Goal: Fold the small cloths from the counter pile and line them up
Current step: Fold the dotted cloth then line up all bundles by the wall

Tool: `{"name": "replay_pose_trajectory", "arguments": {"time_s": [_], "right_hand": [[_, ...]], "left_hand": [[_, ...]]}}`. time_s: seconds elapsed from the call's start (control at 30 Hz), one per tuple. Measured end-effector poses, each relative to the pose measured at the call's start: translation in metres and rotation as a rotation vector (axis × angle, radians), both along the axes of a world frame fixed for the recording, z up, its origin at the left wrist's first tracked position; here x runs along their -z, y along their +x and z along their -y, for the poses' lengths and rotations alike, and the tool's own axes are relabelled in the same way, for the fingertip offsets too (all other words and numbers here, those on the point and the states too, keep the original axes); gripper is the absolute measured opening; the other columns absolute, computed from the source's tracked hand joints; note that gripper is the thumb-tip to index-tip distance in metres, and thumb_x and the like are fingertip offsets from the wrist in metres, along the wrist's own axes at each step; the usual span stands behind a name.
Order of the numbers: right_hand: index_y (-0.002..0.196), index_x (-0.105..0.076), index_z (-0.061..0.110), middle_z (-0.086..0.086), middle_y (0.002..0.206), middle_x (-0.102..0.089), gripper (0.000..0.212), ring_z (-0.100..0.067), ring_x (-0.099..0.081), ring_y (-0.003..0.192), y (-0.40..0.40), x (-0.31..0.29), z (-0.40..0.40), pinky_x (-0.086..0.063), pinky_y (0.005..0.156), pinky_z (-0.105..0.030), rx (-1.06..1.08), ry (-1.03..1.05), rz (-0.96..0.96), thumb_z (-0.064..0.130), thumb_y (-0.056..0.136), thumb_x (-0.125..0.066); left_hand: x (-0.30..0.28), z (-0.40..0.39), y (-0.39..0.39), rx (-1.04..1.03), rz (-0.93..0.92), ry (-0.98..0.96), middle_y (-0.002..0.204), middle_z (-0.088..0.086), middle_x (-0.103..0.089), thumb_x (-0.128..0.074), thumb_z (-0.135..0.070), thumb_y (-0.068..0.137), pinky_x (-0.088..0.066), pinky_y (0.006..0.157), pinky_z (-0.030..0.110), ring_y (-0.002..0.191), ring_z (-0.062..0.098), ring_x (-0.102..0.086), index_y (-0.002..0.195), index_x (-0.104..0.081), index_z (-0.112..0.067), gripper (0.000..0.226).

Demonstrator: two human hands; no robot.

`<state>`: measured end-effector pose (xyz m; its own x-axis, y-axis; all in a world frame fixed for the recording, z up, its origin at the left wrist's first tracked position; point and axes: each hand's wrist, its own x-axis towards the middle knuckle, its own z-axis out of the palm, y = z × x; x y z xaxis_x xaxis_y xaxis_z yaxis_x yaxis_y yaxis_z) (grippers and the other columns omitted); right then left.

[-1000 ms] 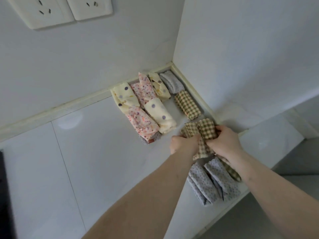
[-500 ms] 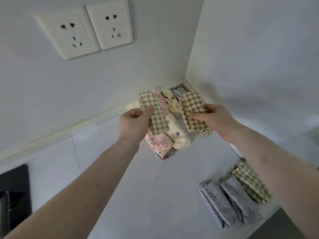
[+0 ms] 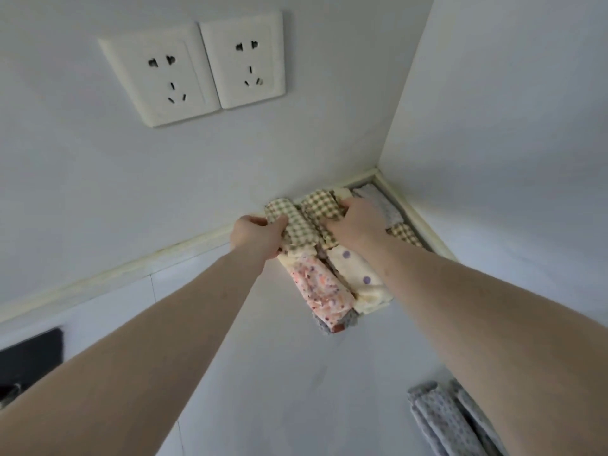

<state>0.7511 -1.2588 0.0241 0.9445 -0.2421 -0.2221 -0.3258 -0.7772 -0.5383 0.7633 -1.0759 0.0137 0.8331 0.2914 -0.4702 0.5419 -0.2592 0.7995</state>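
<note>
My left hand (image 3: 256,234) grips one folded green-checked cloth (image 3: 291,225), and my right hand (image 3: 357,218) grips a second green-checked cloth (image 3: 320,205) beside it. Both cloths sit low over the back row of folded cloths in the counter corner. In front of them lie a pink flowered cloth (image 3: 320,294) and a cream cloth with purple dots (image 3: 357,278). A grey folded cloth (image 3: 383,202) and another checked one (image 3: 406,233) show to the right of my right hand. Grey dotted cloths (image 3: 450,422) of the pile lie at the lower right.
The white counter (image 3: 279,373) meets two white walls at the corner (image 3: 378,172). Two wall sockets (image 3: 197,70) sit above the left arm. A black appliance edge (image 3: 29,353) shows at the far left.
Both hands carried the two checked cloths up from the pile, spread them apart, then lowered them together onto the back row near the corner. The camera view tilted upward.
</note>
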Motion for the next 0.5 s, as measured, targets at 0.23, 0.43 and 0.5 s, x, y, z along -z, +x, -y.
{"name": "replay_pose_trajectory", "arguments": {"time_s": [0.23,0.43,0.5], "right_hand": [[0.123,-0.07,0.023,0.011,0.117,-0.07,0.04,-0.012,-0.064,0.108,-0.049,-0.023,0.021,-0.046,0.093,-0.026,0.177,0.117,0.326,0.05,0.093,-0.064],[0.108,-0.067,0.025,0.007,0.108,-0.066,0.02,-0.019,-0.063,0.098,-0.162,0.0,0.061,-0.049,0.076,-0.029,0.204,-0.095,0.28,0.035,0.091,-0.064],[0.111,-0.067,0.023,0.005,0.113,-0.066,0.022,-0.023,-0.062,0.103,-0.196,0.008,0.073,-0.051,0.081,-0.033,0.261,-0.159,0.232,0.032,0.091,-0.064]], "left_hand": [[-0.036,0.008,-0.056,0.015,0.298,0.126,0.093,-0.007,-0.063,-0.072,-0.04,0.09,-0.047,0.064,0.032,0.075,0.014,-0.064,0.102,-0.057,-0.025,0.025],[-0.021,0.03,-0.164,0.548,0.347,0.309,0.086,-0.012,-0.06,-0.067,-0.042,0.086,-0.053,0.07,0.038,0.077,0.015,-0.059,0.085,-0.053,-0.029,0.018],[-0.013,0.035,-0.192,0.706,0.203,0.367,0.094,-0.017,-0.06,-0.065,-0.054,0.087,-0.052,0.075,0.034,0.084,0.011,-0.059,0.094,-0.054,-0.033,0.025]]}}
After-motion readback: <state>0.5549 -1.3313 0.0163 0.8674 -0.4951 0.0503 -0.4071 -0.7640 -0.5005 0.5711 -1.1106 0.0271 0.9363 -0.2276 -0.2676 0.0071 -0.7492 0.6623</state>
